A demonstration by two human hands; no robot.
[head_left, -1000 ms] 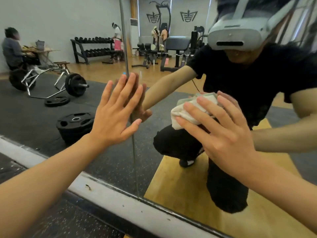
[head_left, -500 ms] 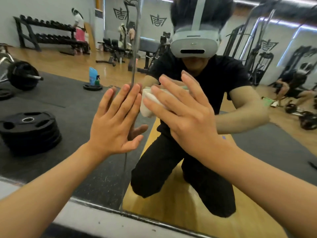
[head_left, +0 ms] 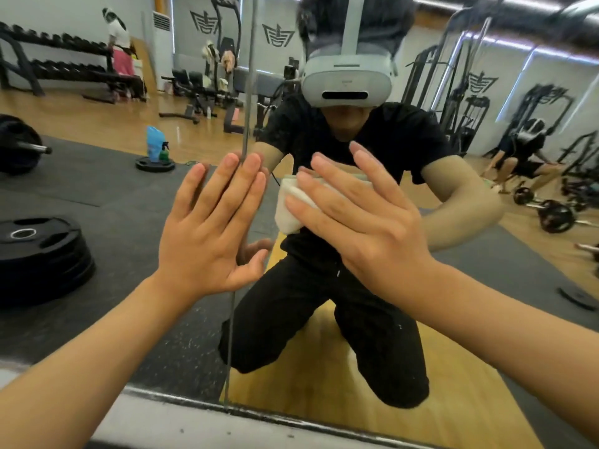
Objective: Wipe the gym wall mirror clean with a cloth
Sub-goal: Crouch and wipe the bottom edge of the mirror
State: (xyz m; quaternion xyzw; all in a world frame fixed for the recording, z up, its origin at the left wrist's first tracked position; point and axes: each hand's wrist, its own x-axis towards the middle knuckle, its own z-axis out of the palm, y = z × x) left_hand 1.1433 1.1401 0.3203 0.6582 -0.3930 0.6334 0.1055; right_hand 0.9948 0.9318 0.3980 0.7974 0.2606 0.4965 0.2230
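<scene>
Landmark: the vertical seam (head_left: 229,351) between two panels of the mirror (head_left: 97,196); all places below are given from it.

Left hand (head_left: 210,228): laid flat on the glass right over the seam. The fingers are straight and slightly apart, the thumb is splayed to the side, and it grips nothing. It looks like a brace.

Right hand (head_left: 356,222): just right of the seam. The fingers are straight and spread, and the palm presses the cloth against the glass rather than curling round it.

Cloth (head_left: 288,209): white and folded, trapped between the right palm and the panel right of the seam. Its free edge shows on the side toward the seam.

Step in hand: a wiping stroke on the lower part of the right panel, as judged from the pressed cloth.

Progress: hard to grade. No wet streaks or smears show on either side of the seam, so the cleaned area cannot be told from the rest. The task is probably mid-way at best.

Left to do: likely the glass above the hands and the panel left of the seam.

Elsewhere: a spray bottle (head_left: 163,152) and weight plates (head_left: 39,241) show reflected left of the seam.
</scene>
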